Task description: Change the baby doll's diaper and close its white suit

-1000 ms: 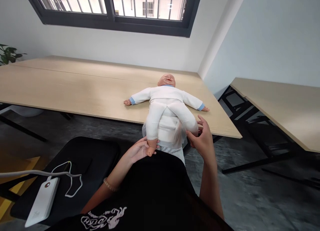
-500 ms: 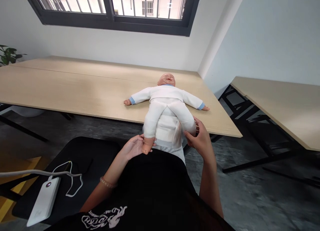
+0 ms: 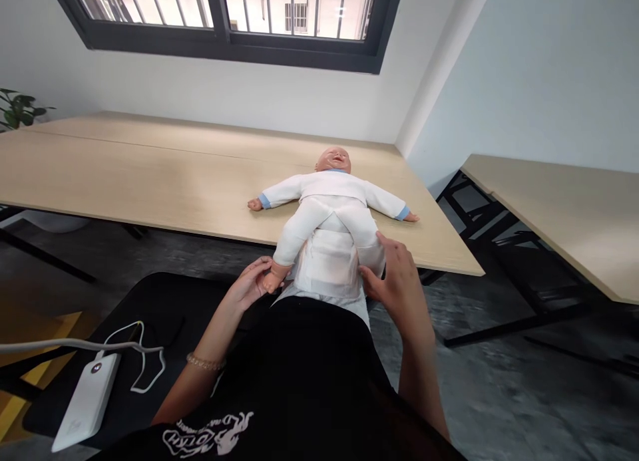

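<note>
A baby doll [image 3: 333, 208] in white clothes with blue cuffs lies on its back at the near edge of a long wooden table [image 3: 150, 175], arms spread, legs over the edge toward me. My left hand [image 3: 248, 287] cups the doll's bare foot on the left side, fingers curled round it. My right hand [image 3: 394, 281] is wrapped round the doll's other leg near the knee, and that foot is hidden behind it. White cloth hangs below the doll's hips.
A black chair seat [image 3: 164, 314] at lower left carries a white power bank [image 3: 82, 401] with a white cable. A second wooden table [image 3: 559, 208] stands at right, with black frame legs over a grey floor. A plant [image 3: 17, 108] shows at far left.
Both hands have moved the doll's legs apart and lower: the left foot has swung out to the left, and my right hand has closed round the other leg.
</note>
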Demonstrator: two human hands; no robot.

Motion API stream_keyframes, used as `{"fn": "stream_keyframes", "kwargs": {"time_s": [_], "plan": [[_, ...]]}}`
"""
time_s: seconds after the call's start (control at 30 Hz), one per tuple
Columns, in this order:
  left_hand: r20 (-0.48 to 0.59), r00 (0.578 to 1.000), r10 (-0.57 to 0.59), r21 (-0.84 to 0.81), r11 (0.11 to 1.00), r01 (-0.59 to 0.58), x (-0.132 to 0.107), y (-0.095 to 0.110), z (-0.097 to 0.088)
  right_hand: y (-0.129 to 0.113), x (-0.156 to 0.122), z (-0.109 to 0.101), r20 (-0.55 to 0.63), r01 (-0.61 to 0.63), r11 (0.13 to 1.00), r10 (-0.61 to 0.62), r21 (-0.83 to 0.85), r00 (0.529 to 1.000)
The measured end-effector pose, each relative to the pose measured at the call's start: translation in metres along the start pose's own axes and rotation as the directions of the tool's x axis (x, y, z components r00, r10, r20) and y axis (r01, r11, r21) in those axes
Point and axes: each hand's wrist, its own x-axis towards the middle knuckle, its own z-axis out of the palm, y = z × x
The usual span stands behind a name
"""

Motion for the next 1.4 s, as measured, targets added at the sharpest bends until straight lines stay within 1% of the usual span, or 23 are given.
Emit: {"fn": "stream_keyframes", "kwargs": {"time_s": [0.03,0.07,0.1,0.17,0.23,0.3,0.4,0.47,0.53,0.63,0.7,0.83,0.9,0.97,1.03,1.1,1.13,1.17,1.23,1.27,1.33,1.4], "plan": [[-0.003,1.000,-0.005,-0.005,1.000,0.005,0.000,0.000,0.001,-0.008,0.000,0.000,0.039,0.067,0.998,-0.067,-0.017,0.997],[-0.005,1.000,-0.010,-0.010,1.000,0.009,0.001,0.000,0.002,-0.015,0.000,0.001,0.101,0.140,0.990,-0.137,-0.022,0.985],[-0.005,1.000,-0.018,-0.018,1.000,0.018,0.001,0.001,0.003,-0.022,-0.002,0.005,0.174,0.211,0.977,-0.205,-0.020,0.963],[0.009,0.999,-0.044,-0.046,0.998,0.045,0.000,0.003,0.005,-0.032,-0.010,0.017,0.301,0.325,0.945,-0.302,-0.027,0.905],[0.041,0.997,-0.061,-0.060,0.996,0.064,-0.003,0.006,0.009,-0.036,-0.022,0.036,0.351,0.395,0.915,-0.345,-0.080,0.871],[0.080,0.996,-0.035,-0.030,0.999,0.038,-0.007,0.009,0.012,-0.033,-0.034,0.056,0.331,0.426,0.890,-0.358,-0.162,0.873],[0.122,0.992,0.019,0.051,0.998,-0.025,-0.012,0.009,0.016,-0.023,-0.046,0.077,0.219,0.398,0.877,-0.346,-0.271,0.912],[0.139,0.990,0.018,0.084,0.996,-0.030,-0.012,0.007,0.017,-0.018,-0.048,0.079,0.155,0.385,0.881,-0.354,-0.276,0.922],[0.135,0.991,0.007,0.102,0.995,-0.021,-0.010,0.004,0.018,-0.017,-0.043,0.072,0.111,0.392,0.888,-0.376,-0.241,0.920],[0.101,0.995,-0.006,0.124,0.992,-0.006,-0.006,0.001,0.021,-0.023,-0.028,0.053,0.017,0.414,0.886,-0.420,-0.209,0.907],[0.101,0.995,-0.019,0.152,0.988,0.003,-0.004,0.001,0.024,-0.030,-0.015,0.042,-0.040,0.423,0.881,-0.440,-0.211,0.897],[0.139,0.990,-0.011,0.220,0.975,-0.020,-0.001,0.000,0.029,-0.038,0.018,0.030,-0.046,0.403,0.895,-0.418,-0.192,0.907],[0.153,0.988,-0.002,0.236,0.971,-0.035,0.001,0.000,0.029,-0.035,0.037,0.026,-0.068,0.364,0.913,-0.381,-0.184,0.922],[0.158,0.987,0.007,0.243,0.969,-0.046,0.003,-0.001,0.026,-0.028,0.059,0.021,-0.130,0.301,0.941,-0.321,-0.155,0.938],[0.156,0.988,0.018,0.249,0.967,-0.057,0.004,0.000,0.024,-0.017,0.081,0.013,-0.209,0.222,0.972,-0.233,-0.076,0.950],[0.164,0.986,0.035,0.258,0.963,-0.077,0.004,0.001,0.024,-0.008,0.103,0.005,-0.253,0.123,0.992,-0.116,0.013,0.960],[0.171,0.984,0.044,0.266,0.960,-0.089,0.004,0.001,0.025,-0.005,0.113,0.002,-0.257,0.099,0.994,-0.085,0.043,0.963],[0.176,0.983,0.052,0.284,0.953,-0.101,0.004,0.001,0.026,-0.003,0.122,0.000,-0.246,0.098,0.993,-0.080,0.062,0.966],[0.171,0.981,0.087,0.355,0.924,-0.144,0.003,-0.003,0.031,-0.002,0.138,0.001,-0.187,0.144,0.986,-0.128,0.078,0.974],[0.161,0.979,0.123,0.403,0.898,-0.179,0.003,-0.006,0.033,-0.002,0.145,0.004,-0.154,0.173,0.982,-0.160,0.075,0.975],[0.137,0.965,0.224,0.510,0.819,-0.262,0.004,-0.017,0.036,-0.003,0.158,0.011,-0.101,0.202,0.978,-0.196,0.053,0.975],[0.120,0.945,0.303,0.607,0.731,-0.312,0.005,-0.029,0.038,0.000,0.169,0.020,-0.069,0.183,0.983,-0.182,0.017,0.981]]}}
